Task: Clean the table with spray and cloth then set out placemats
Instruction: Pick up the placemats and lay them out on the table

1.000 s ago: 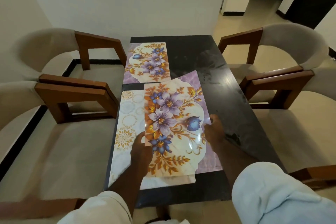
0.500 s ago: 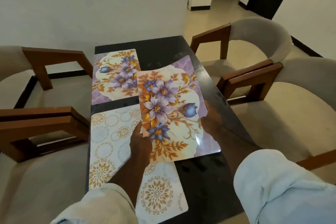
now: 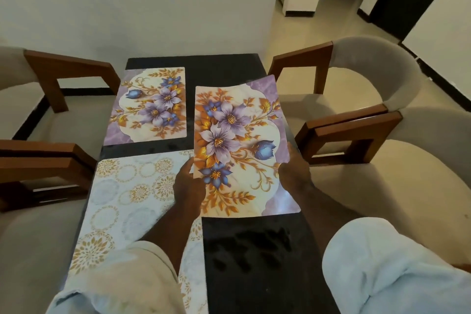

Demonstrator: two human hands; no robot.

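Nearest the camera, two pale sleeves: left sleeve (image 3: 122, 283), right sleeve (image 3: 392, 270), both forearms reaching forward over a dark glossy table (image 3: 254, 262). Smudged marks show on the bare near part of the top. On the table's near left lies a white placemat (image 3: 127, 201) with gold circular medallions, flat, partly hidden under the left arm. Left hand (image 3: 190, 187) pinches the left edge of a floral placemat (image 3: 239, 145) near its lower corner, thumb on the printed face, the other fingers hidden beneath. Right hand (image 3: 293, 173) grips the opposite, right edge at about mid-length, with fingers curled round the rim; how far they reach under cannot be told. The held mat sits between the two hands over the table's right half, long axis running away from the person. Its far end bows slightly upward and its near edge is low over the top, possibly touching it. Its left edge just overlaps the white mat's far right corner. Print: cream scalloped centre, lilac marbled corners, purple and blue flowers, gold-orange leaves, with a glossy sheen. Beyond, on the far left of the table, a second floral placemat (image 3: 150, 106) of the same print lies flat, apart from the held one. Left-side chairs (image 3: 46, 158) and right-side chairs (image 3: 356, 125) have wooden arms and grey upholstery. A white wall (image 3: 127, 7) stands behind.
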